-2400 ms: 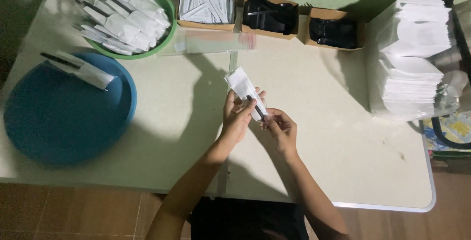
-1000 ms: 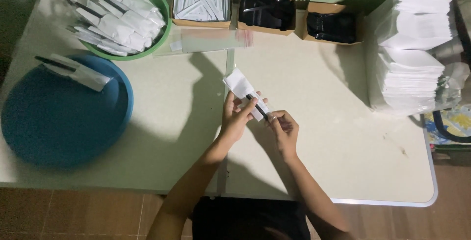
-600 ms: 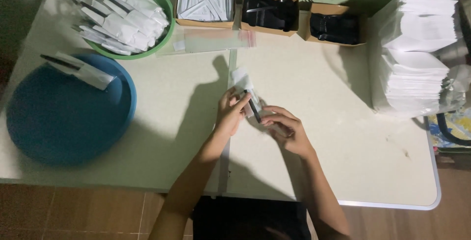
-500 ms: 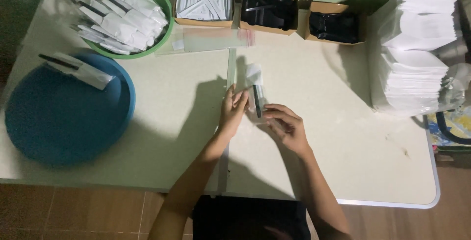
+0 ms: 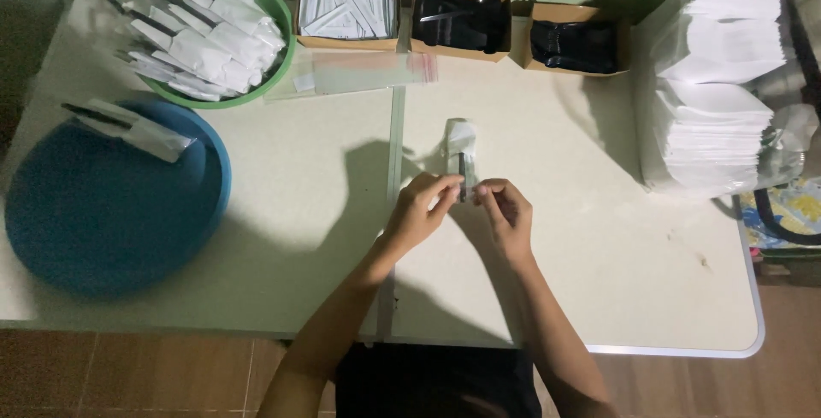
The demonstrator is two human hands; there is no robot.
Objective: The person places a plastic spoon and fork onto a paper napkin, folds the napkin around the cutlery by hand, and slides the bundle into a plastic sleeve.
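While both hands pinch its near end, packet (image 5: 461,151) points away — lengthwise.

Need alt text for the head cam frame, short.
Both hands, left hand and right hand, pinch the near end of a clear packet holding a white napkin and black utensil, flat on a cream table. A blue basin sits left, a napkin stack right.

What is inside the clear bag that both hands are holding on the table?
Inside the clear bag a folded white napkin fills the far end, and a black utensil handle runs toward the left hand and right hand. The napkin hides the utensil's head.
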